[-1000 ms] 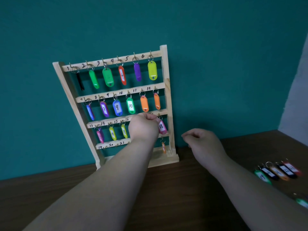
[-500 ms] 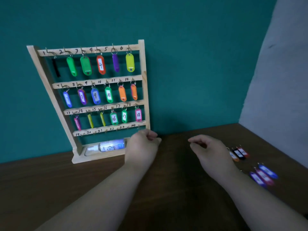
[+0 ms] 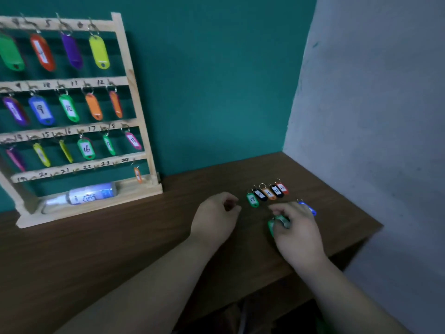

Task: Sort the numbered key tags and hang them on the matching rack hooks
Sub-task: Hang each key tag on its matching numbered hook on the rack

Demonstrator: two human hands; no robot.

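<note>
I log 5 key tags (image 3: 267, 194), 19 to 23, lined in order on the table (image 3: 144, 237) right of the rack (image 3: 72, 83), seemingly staged for its bare bottom hooks (image 3: 75, 170); right hand (image 3: 298, 232) grips a green key tag (image 3: 277, 224), left hand (image 3: 214, 218) loosely curled, empty.

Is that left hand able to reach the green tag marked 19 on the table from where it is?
Probably yes: the left hand is just left of the green tag 19, with only bare table between them and nothing blocking.
</note>
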